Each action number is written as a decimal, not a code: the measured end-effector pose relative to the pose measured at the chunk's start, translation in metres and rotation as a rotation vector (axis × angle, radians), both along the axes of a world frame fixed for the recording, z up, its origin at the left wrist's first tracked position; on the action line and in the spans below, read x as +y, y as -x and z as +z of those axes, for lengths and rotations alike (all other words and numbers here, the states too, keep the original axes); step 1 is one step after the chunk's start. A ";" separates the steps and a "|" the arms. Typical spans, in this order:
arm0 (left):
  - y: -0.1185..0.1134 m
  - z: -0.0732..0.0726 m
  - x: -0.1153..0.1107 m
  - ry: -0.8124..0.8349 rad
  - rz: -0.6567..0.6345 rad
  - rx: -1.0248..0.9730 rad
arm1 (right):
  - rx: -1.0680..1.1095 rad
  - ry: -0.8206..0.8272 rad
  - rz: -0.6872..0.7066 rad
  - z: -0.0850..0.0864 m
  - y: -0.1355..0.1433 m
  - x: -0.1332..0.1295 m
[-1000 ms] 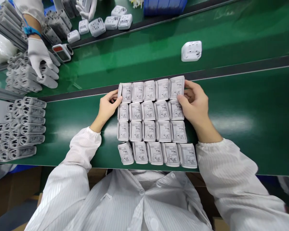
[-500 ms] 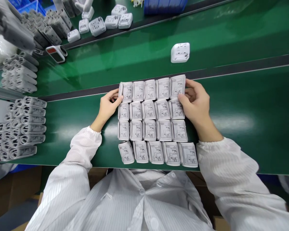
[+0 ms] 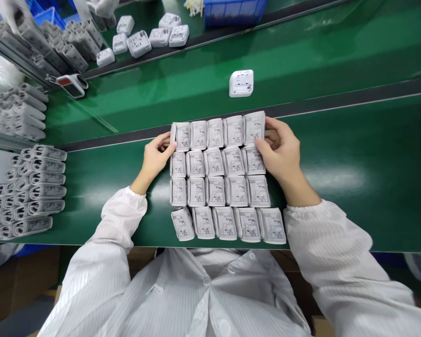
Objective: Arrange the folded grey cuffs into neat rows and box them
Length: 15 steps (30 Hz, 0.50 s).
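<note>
Folded printed leaflets lie in several rows on the green bench (image 3: 354, 154) in front of me. My left hand (image 3: 156, 158) grips the left end of the top leaflet row (image 3: 214, 133), thumb on the near face and fingers behind. At that row's right end my right hand (image 3: 282, 149) holds on in the same way, its thumb on the last leaflet. Both hands press the row between them. Beneath it lie the second row (image 3: 214, 162), the third row (image 3: 215, 191) and the lowest row (image 3: 225, 223), whose leftmost leaflet is tilted.
Rolled leaflets (image 3: 38, 192) are stacked at the left. Beyond the bench, a white socket-like part (image 3: 241, 83) lies on a green belt (image 3: 182, 84). Further back are more white parts (image 3: 139, 44), a blue bin (image 3: 234, 11) and another person's gloved hand (image 3: 103, 7).
The lone white part on the belt has moved left. At the upper left, another person's gloved hand has shifted among the grey stacks. My hands keep their hold on the top row.
</note>
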<state>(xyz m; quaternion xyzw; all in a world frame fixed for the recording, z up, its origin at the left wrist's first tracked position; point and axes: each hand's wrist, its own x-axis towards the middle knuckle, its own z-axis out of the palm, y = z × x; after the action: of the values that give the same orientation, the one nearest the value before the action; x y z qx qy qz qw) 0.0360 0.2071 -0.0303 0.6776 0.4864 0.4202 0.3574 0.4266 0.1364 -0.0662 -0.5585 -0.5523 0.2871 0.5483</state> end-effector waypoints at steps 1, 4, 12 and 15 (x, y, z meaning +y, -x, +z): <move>0.000 0.000 0.000 -0.003 0.003 -0.006 | 0.002 0.007 -0.003 0.001 0.000 0.000; 0.000 -0.001 0.000 -0.005 0.008 -0.014 | 0.009 0.018 -0.002 0.003 0.002 -0.001; 0.001 0.000 -0.001 -0.018 -0.008 0.021 | -0.008 0.022 0.001 0.005 0.003 -0.001; 0.002 0.000 -0.001 -0.009 -0.011 0.021 | -0.011 0.025 0.001 0.005 0.002 -0.001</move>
<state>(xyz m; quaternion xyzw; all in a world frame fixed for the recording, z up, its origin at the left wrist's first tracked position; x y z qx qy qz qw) 0.0343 0.2057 -0.0298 0.6862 0.4847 0.4130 0.3516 0.4243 0.1359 -0.0613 -0.5665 -0.5520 0.2911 0.5382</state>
